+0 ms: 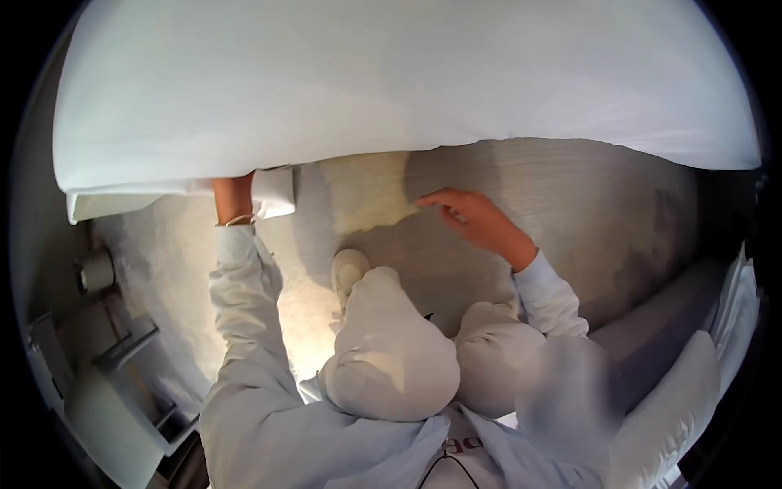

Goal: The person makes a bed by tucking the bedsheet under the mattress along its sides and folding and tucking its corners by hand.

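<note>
A large white sheet [391, 73] covers the bed across the top of the view, its lower edge hanging over the floor. At the left part of that edge, my left hand [234, 194] reaches under the sheet; its fingers are hidden beneath the cloth. A loose white flap of cloth [274, 192] hangs just right of my left wrist. My right hand [479, 222] is in the air over the floor, below the sheet's edge and apart from it. Its index finger points left, the other fingers are loosely bent, and nothing shows in it.
Below the bed lies a grey-brown floor [586, 212]. My bent knees and one light shoe [350, 269] are at the centre. A chair-like piece with a frame [122, 407] stands at the lower left, near a small white cylinder [96, 270]. White pillows [676, 407] are at the lower right.
</note>
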The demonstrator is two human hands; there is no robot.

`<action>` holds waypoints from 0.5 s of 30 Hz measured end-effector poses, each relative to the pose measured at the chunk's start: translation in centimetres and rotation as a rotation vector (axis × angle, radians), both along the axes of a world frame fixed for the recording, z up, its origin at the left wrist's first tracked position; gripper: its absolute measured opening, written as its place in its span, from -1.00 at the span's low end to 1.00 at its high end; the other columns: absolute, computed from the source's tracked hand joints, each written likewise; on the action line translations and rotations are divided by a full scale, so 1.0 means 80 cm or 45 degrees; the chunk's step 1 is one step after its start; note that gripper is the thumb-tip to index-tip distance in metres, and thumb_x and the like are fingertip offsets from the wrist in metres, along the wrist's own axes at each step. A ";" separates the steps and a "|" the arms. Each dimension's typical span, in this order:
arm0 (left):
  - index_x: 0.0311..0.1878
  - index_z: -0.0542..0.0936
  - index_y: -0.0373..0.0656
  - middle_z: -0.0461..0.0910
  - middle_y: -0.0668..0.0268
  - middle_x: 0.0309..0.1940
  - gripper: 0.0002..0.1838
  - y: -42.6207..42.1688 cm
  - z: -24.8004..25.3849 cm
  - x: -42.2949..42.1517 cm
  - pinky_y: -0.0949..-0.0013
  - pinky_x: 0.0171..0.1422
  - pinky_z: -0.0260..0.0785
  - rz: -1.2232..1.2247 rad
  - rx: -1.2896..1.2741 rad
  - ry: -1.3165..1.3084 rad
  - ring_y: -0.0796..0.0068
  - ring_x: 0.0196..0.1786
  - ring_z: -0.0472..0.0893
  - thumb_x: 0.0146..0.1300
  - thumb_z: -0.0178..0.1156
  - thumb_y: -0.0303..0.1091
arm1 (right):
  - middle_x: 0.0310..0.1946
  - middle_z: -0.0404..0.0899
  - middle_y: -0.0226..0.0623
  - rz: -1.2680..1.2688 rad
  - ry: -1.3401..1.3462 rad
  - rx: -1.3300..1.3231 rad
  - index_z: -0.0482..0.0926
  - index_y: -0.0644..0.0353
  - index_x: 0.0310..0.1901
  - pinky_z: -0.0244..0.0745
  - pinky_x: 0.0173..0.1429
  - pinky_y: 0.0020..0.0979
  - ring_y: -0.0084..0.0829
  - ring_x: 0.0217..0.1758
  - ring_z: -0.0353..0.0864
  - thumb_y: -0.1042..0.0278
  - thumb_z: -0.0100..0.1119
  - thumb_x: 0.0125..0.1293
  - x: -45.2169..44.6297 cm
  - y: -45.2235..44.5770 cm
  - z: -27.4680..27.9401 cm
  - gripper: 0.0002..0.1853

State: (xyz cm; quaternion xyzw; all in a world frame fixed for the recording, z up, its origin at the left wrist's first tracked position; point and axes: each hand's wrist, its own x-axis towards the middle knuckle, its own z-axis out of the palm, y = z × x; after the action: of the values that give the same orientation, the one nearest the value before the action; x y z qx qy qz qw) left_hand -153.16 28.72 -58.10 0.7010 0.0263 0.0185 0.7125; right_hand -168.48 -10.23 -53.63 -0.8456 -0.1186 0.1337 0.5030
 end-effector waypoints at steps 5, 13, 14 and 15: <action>0.14 0.32 -0.19 0.38 0.20 0.04 -0.48 0.008 -0.019 -0.004 0.28 0.08 0.31 -0.018 0.211 -0.033 0.32 0.04 0.41 0.31 0.00 0.03 | -0.15 0.60 -0.28 0.051 0.059 -0.144 0.55 0.06 0.02 0.46 -0.10 -0.39 -0.37 -0.28 0.55 0.62 -0.03 0.22 0.009 0.012 0.028 -0.63; -0.04 0.39 -0.18 0.44 0.24 -0.20 -0.58 -0.001 -0.006 0.019 0.33 -0.10 0.36 -0.144 0.290 0.061 0.39 -0.18 0.46 0.28 0.05 -0.01 | -0.10 0.61 -0.33 0.003 0.206 0.034 0.54 0.13 0.04 0.47 -0.08 -0.45 -0.43 -0.25 0.56 0.63 -0.04 0.23 0.006 0.022 0.032 -0.64; -0.06 0.40 -0.18 0.45 0.24 -0.23 -0.59 -0.002 -0.003 0.021 0.33 -0.12 0.37 -0.152 0.297 0.073 0.40 -0.21 0.46 0.27 0.05 -0.01 | -0.08 0.61 -0.33 0.008 0.225 0.045 0.53 0.14 0.04 0.47 -0.07 -0.45 -0.43 -0.23 0.57 0.64 -0.05 0.22 0.003 0.022 0.034 -0.63; -0.08 0.40 -0.18 0.46 0.25 -0.26 -0.60 -0.003 0.000 0.022 0.34 -0.14 0.37 -0.158 0.308 0.085 0.40 -0.24 0.47 0.27 0.06 -0.02 | -0.07 0.61 -0.33 0.007 0.243 0.051 0.53 0.14 0.04 0.48 -0.07 -0.46 -0.43 -0.21 0.57 0.65 -0.05 0.22 0.002 0.022 0.035 -0.63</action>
State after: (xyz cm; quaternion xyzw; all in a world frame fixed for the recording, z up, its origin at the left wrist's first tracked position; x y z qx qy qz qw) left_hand -151.37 28.51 -58.07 0.7823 0.0043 -0.0459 0.6212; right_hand -168.34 -8.48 -50.82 -0.8185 -0.0750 0.2127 0.5284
